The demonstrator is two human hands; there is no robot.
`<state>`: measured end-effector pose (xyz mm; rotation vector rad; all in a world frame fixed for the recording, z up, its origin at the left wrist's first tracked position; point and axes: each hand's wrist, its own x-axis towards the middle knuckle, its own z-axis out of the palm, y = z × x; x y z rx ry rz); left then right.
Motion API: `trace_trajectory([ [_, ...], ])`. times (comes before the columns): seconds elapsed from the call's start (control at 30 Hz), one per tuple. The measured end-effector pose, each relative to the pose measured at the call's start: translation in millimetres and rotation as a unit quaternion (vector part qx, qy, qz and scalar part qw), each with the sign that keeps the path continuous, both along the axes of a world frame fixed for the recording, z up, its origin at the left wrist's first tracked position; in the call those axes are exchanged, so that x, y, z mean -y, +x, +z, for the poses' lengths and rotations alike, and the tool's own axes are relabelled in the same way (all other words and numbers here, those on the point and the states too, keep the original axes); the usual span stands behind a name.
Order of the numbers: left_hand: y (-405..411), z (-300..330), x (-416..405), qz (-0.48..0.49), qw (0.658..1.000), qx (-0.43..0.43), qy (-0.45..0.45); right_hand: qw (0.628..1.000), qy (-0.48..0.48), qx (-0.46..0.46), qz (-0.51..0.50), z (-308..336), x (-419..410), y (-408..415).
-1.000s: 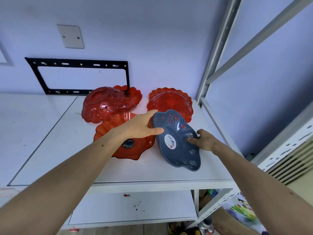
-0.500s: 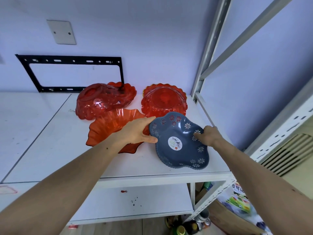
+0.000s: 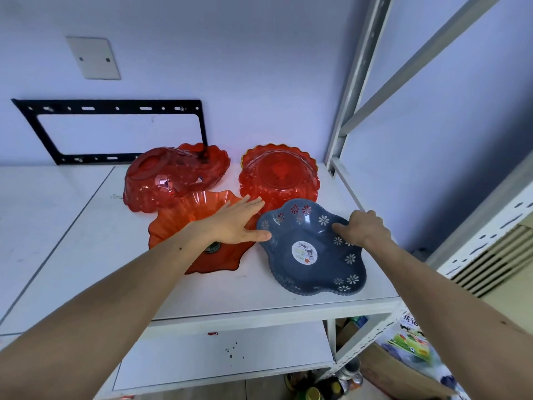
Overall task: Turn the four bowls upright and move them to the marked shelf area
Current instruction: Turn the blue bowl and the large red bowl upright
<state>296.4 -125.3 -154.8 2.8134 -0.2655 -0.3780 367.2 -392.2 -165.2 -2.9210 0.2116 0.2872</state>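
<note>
Blue bowl [image 3: 313, 249] is sitting upright at centre right, right hand [image 3: 364, 230] gripping its rim. Left hand [image 3: 237, 223] is resting flat, released, while two red bowls [image 3: 278, 177] are lying inverted.

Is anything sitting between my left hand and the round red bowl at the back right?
Nothing visible. The left hand lies open over the orange bowl, its fingertips already at the near rim of the round red bowl. The blue bowl sits to the right, under the right hand.

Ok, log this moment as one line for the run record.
blue bowl: upright on shelf | right hand: on its rim | left hand: open, at its left edge | red bowls: three, not yet moved
</note>
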Motion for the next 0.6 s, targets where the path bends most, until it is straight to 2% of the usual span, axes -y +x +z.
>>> trace_trajectory([
  [0.13, 21.0, 16.1, -13.1, 0.061, 0.994, -0.007, -0.091, 0.998, 0.014, 0.057, 0.016, 14.0, -25.4, 15.6],
  [0.23, 40.3, 26.9, -18.0, 0.097, 0.990, -0.010, -0.104, 0.995, 0.070, 0.070, 0.031, 18.6, -46.3, 32.2],
  [0.37, 69.6, 23.0, -28.9, 0.143, 0.978, -0.019, -0.152, 0.989, 0.133, 0.042, 0.052, 24.4, -65.3, 47.5],
  [0.6, 94.2, 16.5, -24.6, 0.180, 0.967, -0.029, -0.178, 0.974, 0.221, -0.001, 0.053, 22.6, -76.2, 72.6],
])
